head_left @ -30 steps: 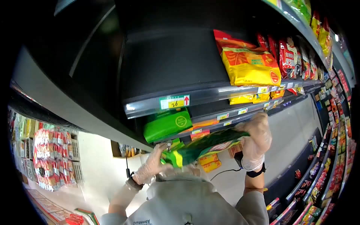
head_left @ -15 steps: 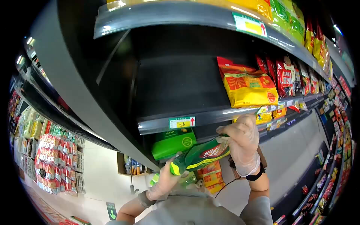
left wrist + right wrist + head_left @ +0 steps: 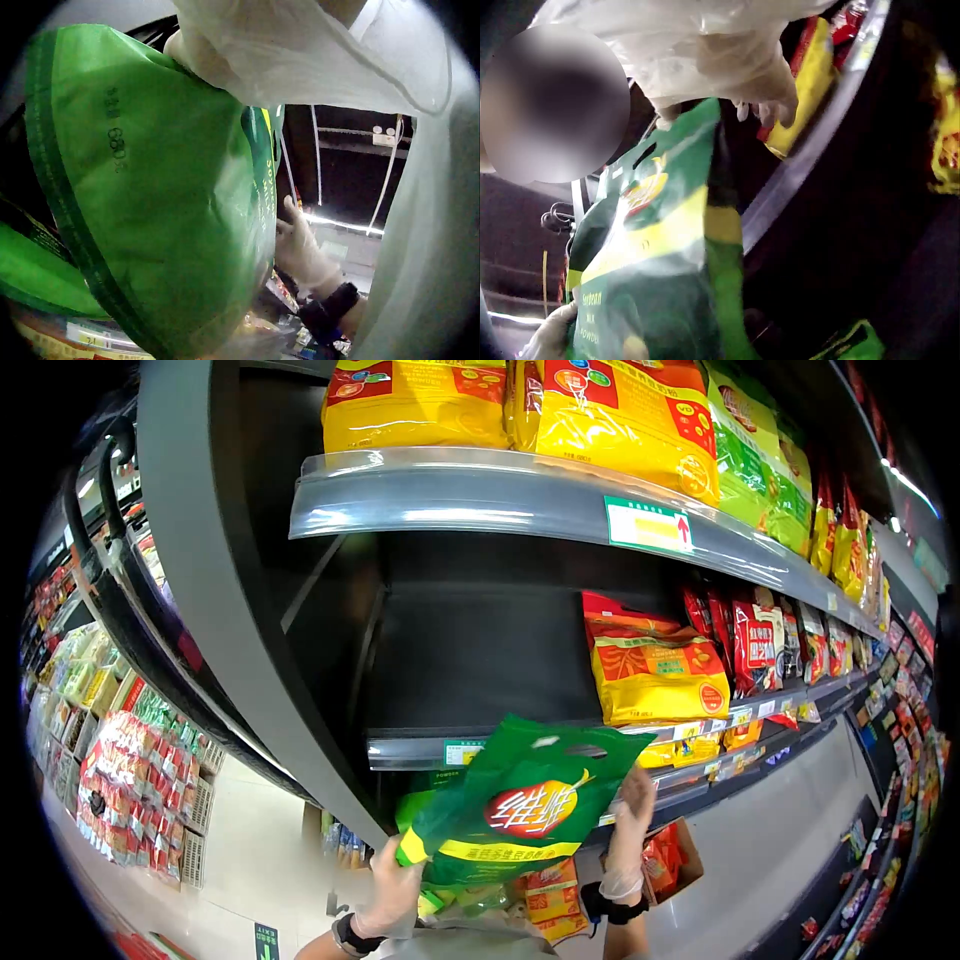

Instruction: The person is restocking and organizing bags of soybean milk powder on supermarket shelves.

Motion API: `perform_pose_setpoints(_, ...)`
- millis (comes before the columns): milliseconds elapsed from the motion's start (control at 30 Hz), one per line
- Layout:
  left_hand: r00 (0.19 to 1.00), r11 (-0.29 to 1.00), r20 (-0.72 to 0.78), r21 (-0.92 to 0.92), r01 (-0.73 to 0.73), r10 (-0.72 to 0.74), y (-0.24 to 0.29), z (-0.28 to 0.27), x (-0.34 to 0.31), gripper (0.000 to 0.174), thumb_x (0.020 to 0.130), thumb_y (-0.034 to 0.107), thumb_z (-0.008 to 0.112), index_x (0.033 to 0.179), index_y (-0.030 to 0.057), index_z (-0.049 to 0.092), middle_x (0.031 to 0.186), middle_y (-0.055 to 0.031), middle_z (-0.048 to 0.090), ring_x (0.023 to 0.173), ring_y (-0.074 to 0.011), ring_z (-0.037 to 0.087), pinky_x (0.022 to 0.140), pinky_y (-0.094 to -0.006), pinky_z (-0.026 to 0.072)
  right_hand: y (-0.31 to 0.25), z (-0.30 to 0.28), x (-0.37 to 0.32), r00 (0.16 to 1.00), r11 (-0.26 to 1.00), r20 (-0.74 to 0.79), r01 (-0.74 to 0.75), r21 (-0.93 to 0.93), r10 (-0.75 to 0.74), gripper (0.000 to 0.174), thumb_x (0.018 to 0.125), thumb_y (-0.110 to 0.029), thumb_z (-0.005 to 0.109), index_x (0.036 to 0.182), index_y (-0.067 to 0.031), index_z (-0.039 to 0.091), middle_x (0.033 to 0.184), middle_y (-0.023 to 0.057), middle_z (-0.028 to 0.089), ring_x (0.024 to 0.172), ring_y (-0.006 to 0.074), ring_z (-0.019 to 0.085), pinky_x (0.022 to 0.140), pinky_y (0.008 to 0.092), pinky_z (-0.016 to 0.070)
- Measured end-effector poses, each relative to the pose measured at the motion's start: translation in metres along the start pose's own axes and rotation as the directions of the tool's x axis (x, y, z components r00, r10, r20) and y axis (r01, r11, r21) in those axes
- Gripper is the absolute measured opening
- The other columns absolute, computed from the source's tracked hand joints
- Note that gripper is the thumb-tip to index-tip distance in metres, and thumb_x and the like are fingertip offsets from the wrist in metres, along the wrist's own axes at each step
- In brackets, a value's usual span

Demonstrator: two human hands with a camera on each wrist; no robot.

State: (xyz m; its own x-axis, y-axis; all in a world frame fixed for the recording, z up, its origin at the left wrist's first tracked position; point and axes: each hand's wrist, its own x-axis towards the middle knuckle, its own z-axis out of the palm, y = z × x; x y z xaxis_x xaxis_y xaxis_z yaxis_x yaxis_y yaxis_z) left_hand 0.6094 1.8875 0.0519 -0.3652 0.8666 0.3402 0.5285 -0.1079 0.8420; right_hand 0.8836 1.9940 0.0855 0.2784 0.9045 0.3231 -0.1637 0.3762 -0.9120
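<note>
A green soybean milk powder bag [image 3: 520, 810] with a yellow band hangs tilted in front of the shelf, its handle slot near the top. My gloved left hand [image 3: 392, 890] grips its lower left edge; in the right wrist view the left fingers [image 3: 551, 334] show at that edge. My gloved right hand [image 3: 632, 825] is beside the bag's right edge, fingers extended upward. In the right wrist view, its thumb is right at the bag's top and the other fingers are spread past the corner. Behind the bag, another green bag [image 3: 415, 805] is partly hidden on the lower shelf.
A black shelf [image 3: 480, 650] holds a red and yellow bag [image 3: 660, 670] at its right. Yellow bags [image 3: 615, 430] stand on the shelf above, over a plastic price rail [image 3: 450, 495]. A grey upright [image 3: 215, 560] bounds the left. A box of red packets [image 3: 668, 860] stands below.
The soybean milk powder bag has risen and turned its front toward the view. My right hand has loosened from its top and moved down its right side. The view has tilted upward.
</note>
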Motion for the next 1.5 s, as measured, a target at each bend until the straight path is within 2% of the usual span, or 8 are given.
perform_pose_setpoints(167, 0.97, 0.846, -0.038, -0.498, 0.19, -0.24, 0.036, 0.0, 0.024, 0.016, 0.081, 0.003, 0.06, 0.095, -0.0042, 0.055, 0.08, -0.0051, 0.06, 0.073, -0.0102, 0.052, 0.066, -0.0255, 0.0438, 0.055, -0.021, -0.033, 0.744, 0.792, 0.349, -0.61, 0.004, 0.57, 0.059, 0.069, 0.001, 0.051, 0.126, 0.0016, 0.039, 0.11, 0.0065, 0.053, 0.096, 0.0169, 0.05, 0.082, 0.0259, 0.041)
perform_pose_setpoints(567, 0.994, 0.702, -0.029, -0.711, 0.054, -0.106, 0.113, -0.001, 0.161, 0.027, 0.09, 0.018, 0.056, 0.107, -0.003, 0.054, 0.087, -0.0034, 0.057, 0.078, -0.0079, 0.05, 0.07, -0.0226, 0.0417, -0.089, 0.072, 0.077, 0.768, 0.946, 0.593, -0.323, 0.032, 0.242, 0.043, 0.081, -0.013, 0.065, 0.119, -0.0002, 0.05, 0.112, 0.007, 0.058, 0.102, 0.0145, 0.055, 0.089, 0.0276, 0.0424)
perform_pose_setpoints(1200, 0.924, 0.972, -0.374, -0.236, -0.015, -0.077, 0.013, 0.066, 0.411, 0.03, 0.089, 0.023, 0.053, 0.099, -0.0054, 0.058, 0.089, -0.0196, 0.064, 0.077, -0.0352, 0.061, 0.069, -0.0394, 0.0476, 0.01, 0.208, 0.288, 0.682, 0.94, 0.659, -0.317, -0.124, 0.317, 0.034, 0.083, -0.013, 0.066, 0.112, 0.0013, 0.054, 0.104, 0.0087, 0.06, 0.087, 0.0178, 0.059, 0.078, 0.0301, 0.0493)
perform_pose_setpoints(1267, 0.832, 0.764, -0.415, -0.375, -0.526, 0.369, -0.007, 0.08, 0.422, 0.026, 0.088, 0.019, 0.052, 0.101, -0.0028, 0.059, 0.09, -0.0177, 0.064, 0.083, -0.0371, 0.061, 0.073, -0.0396, 0.048, 0.041, 0.223, 0.319, 0.727, 0.953, 0.686, 0.233, -0.192, -0.04, 0.038, 0.086, -0.016, 0.06, 0.119, 0.0015, 0.051, 0.114, 0.01, 0.056, 0.105, 0.0191, 0.051, 0.092, 0.0293, 0.0395)
perform_pose_setpoints(1333, 0.872, 0.924, -0.312, 0.065, -0.377, 0.377, 0.006, 0.067, 0.427, 0.049, 0.073, 0.025, 0.063, 0.114, 0.0008, 0.052, 0.11, -0.0193, 0.056, 0.109, -0.0308, 0.052, 0.088, -0.0366, 0.0426, 0.065, 0.224, 0.343, 0.498, 0.295, 0.759, 0.865, -0.405, -0.42, 0.041, 0.092, -0.026, 0.049, 0.124, -0.0012, 0.048, 0.124, 0.0131, 0.051, 0.113, 0.0227, 0.046, 0.098, 0.0309, 0.0344)
perform_pose_setpoints(1367, 0.843, 0.883, -0.263, 0.116, -0.455, 0.469, -0.031, 0.075, 0.46, 0.049, 0.073, 0.024, 0.062, 0.115, 0.0014, 0.051, 0.115, -0.0199, 0.053, 0.113, -0.0313, 0.048, 0.09, -0.0363, 0.0416, 0.059, 0.228, 0.358, 0.621, 0.557, 0.766, 0.7, -0.447, -0.165, 0.048, 0.093, -0.035, 0.04, 0.131, -0.0053, 0.042, 0.135, 0.0173, 0.041, 0.123, 0.0282, 0.04, 0.105, 0.0345, 0.0286)
perform_pose_setpoints(1433, 0.73, 0.551, -0.078, 0.712, -0.436, 0.679, -0.004, 0.066, 0.441, 0.034, 0.082, 0.018, 0.05, 0.113, 0.0039, 0.053, 0.115, -0.0199, 0.054, 0.11, -0.0362, 0.051, 0.089, -0.0391, 0.0438, 0.061, 0.228, 0.364, 0.677, 0.495, 0.715, 0.687, -0.532, -0.171, 0.048, 0.093, -0.035, 0.04, 0.131, -0.0054, 0.042, 0.135, 0.0175, 0.041, 0.123, 0.0284, 0.04, 0.105, 0.0347, 0.0285)
perform_pose_setpoints(1500, 0.81, 0.654, -0.089, 0.644, -0.397, 0.579, -0.012, 0.072, 0.456, 0.034, 0.082, 0.018, 0.05, 0.113, 0.0039, 0.053, 0.115, -0.0198, 0.055, 0.11, -0.0362, 0.051, 0.089, -0.0391, 0.044, 0.063, 0.227, 0.366, 0.722, 0.456, 0.674, 0.659, -0.598, -0.159, 0.048, 0.093, -0.035, 0.04, 0.131, -0.0055, 0.042, 0.135, 0.0176, 0.041, 0.123, 0.0286, 0.04, 0.105, 0.0349, 0.0284)
